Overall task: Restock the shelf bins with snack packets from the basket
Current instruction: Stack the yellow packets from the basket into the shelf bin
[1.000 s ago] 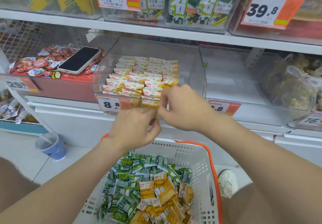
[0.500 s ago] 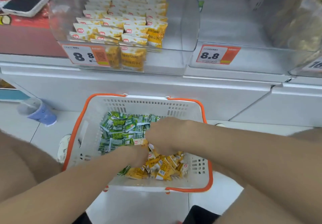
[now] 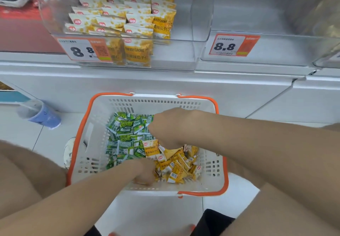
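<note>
While bent over the white basket (image 3: pixel 154 99) at lower centre, digging in with both hands. Left hand (image 3: pixel 145 173) low at the near edge of the yellow packets (image 3: pixel 176 169), fingers curled in, seemingly gripping a few. Right hand (image 3: pixel 169 125) just above, knuckles up, on the seam between green packets (image 3: pixel 125 131) and yellow; fingertips buried, so cannot tell the grip. Up at upper centre, clear shelf bin (image 3: pixel 200 15), part-filled with rows of stocked packets (image 3: pixel 128 17). Blue cup (image 3: pixel 42 114) on the floor, far left.

basket (image 3: pixel 156 103) on floor | left grip (image 3: pixel 143 173), right grip (image 3: pixel 170 125) both down among yellow packets (image 3: pixel 177 170) | green packets (image 3: pixel 125 131) beside
</note>
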A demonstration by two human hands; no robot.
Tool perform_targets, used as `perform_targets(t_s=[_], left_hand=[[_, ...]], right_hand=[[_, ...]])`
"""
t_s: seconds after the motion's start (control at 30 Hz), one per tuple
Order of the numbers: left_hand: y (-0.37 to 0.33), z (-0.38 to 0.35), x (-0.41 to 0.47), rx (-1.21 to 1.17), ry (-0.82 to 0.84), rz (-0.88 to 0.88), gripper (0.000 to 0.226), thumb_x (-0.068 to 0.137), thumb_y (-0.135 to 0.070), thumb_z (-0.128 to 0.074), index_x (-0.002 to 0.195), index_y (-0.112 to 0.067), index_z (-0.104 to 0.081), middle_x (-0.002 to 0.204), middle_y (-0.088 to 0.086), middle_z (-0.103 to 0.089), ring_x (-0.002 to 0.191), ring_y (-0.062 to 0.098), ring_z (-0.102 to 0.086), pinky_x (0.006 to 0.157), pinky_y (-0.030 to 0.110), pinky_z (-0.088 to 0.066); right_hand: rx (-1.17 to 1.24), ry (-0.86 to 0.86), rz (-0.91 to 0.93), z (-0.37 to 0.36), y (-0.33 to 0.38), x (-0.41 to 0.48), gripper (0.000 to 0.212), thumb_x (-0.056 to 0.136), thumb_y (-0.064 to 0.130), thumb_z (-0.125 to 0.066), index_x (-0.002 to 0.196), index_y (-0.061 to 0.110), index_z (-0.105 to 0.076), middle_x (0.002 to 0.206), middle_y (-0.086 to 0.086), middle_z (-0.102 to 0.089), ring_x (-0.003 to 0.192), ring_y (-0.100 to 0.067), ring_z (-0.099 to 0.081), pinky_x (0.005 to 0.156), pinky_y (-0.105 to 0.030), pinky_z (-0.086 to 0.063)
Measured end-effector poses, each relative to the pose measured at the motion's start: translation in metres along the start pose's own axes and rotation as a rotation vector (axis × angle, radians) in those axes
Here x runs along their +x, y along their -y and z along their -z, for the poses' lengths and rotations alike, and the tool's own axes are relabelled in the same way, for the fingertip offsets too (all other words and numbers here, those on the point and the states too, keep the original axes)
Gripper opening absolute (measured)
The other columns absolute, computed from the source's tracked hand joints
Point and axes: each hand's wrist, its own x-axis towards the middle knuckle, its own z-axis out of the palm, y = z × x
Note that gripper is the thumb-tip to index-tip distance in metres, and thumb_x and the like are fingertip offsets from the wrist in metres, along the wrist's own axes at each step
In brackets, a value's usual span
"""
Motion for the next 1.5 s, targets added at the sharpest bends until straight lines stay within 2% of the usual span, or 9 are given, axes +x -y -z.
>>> perform_targets(t_s=[0.13,0.43,0.53,0.63,0.83,1.0,1.17,1.33,1.5], left_hand=[[0.0,-0.004,-0.009,-0.015,-0.066,0.026,0.007,0.092,-0.017,-0.057,0.096,-0.012,-0.062,0.096,0.011,-0.062,0.079,0.026,-0.051,0.065,0.035,-0.043],[0.004,0.081,-0.082,-0.67,-0.429,-0.109,0.02,0.098,-0.023,-0.06,0.116,-0.018,-0.055,0.097,0.006,-0.06,0.075,0.018,-0.054,0.067,0.033,-0.045],[0.002,0.113,-0.121,-0.972,-0.461,-0.255,0.023,0.101,-0.024,-0.062,0.123,-0.023,-0.056,0.102,0.008,-0.052,0.087,0.022,-0.059,0.073,0.036,-0.058],[0.001,0.138,-0.161,-1.152,-0.409,-0.439,0.031,0.104,-0.022,-0.063,0.132,-0.016,-0.049,0.109,0.012,-0.056,0.105,0.039,-0.073,0.074,0.035,-0.06],[-0.009,0.18,-0.24,-1.012,-0.676,-0.627,0.032,0.106,-0.026,-0.057,0.125,0.0,-0.058,0.097,0.011,-0.075,0.089,0.03,-0.074,0.071,0.028,-0.059],[-0.002,0.205,-0.279,-1.176,-0.881,-0.68,0.026,0.099,-0.001,-0.065,0.123,0.002,-0.055,0.095,0.021,-0.077,0.091,0.035,-0.075,0.088,0.036,-0.063],[0.005,0.214,-0.284,-1.134,-1.065,-0.653,0.019,0.094,0.003,-0.071,0.112,0.0,-0.066,0.088,0.025,-0.076,0.076,0.021,-0.075,0.07,0.027,-0.061],[0.004,0.218,-0.271,-1.181,-1.233,-0.563,0.014,0.096,-0.003,-0.072,0.109,-0.004,-0.07,0.08,0.018,-0.077,0.071,0.025,-0.073,0.071,0.033,-0.064],[0.017,0.231,-0.258,-0.61,-1.655,-0.275,0.016,0.097,-0.014,-0.063,0.111,-0.02,-0.069,0.094,-0.006,-0.073,0.083,0.01,-0.069,0.08,0.031,-0.058]], right_hand=[[0.024,-0.038,0.01,0.006,0.001,-0.001,0.015,0.101,0.012,-0.052,0.086,0.017,-0.051,0.082,-0.001,-0.04,0.057,-0.016,-0.047,0.044,-0.028,-0.034],[0.091,-0.078,-0.076,0.032,-0.018,-0.013,0.033,0.1,0.011,-0.054,0.072,0.019,-0.038,0.082,-0.004,-0.049,0.06,-0.018,-0.049,0.048,-0.03,-0.037],[0.17,-0.144,-0.129,0.044,-0.035,-0.028,0.009,0.1,0.02,-0.057,0.097,0.013,-0.062,0.103,-0.011,-0.062,0.083,-0.025,-0.062,0.061,-0.033,-0.048],[0.276,-0.168,-0.157,0.048,-0.054,-0.039,0.037,0.095,0.038,-0.066,0.119,0.009,-0.065,0.102,-0.005,-0.068,0.094,-0.025,-0.06,0.079,-0.037,-0.055],[0.718,-0.569,-0.181,0.064,-0.072,-0.062,0.041,0.078,0.048,-0.085,0.11,0.026,-0.07,0.077,0.006,-0.071,0.065,-0.002,-0.06,0.063,-0.03,-0.046],[1.059,-0.82,-0.246,0.071,-0.09,-0.068,0.046,0.076,0.052,-0.08,0.1,0.013,-0.073,0.083,-0.016,-0.073,0.073,-0.032,-0.07,0.069,-0.049,-0.061],[1.26,-0.864,-0.221,0.072,-0.092,-0.061,0.018,0.091,0.028,-0.078,0.103,0.015,-0.076,0.092,-0.007,-0.079,0.084,-0.018,-0.073,0.086,-0.052,-0.06],[1.401,-0.832,-0.177,0.079,-0.092,-0.055,0.023,0.095,0.025,-0.073,0.115,0.014,-0.07,0.095,-0.005,-0.079,0.089,-0.02,-0.075,0.072,-0.04,-0.064],[1.324,-1.106,-0.327,0.089,-0.105,-0.035,0.021,0.092,0.029,-0.074,0.109,0.018,-0.067,0.088,0.0,-0.077,0.087,-0.022,-0.073,0.078,-0.039,-0.06]])
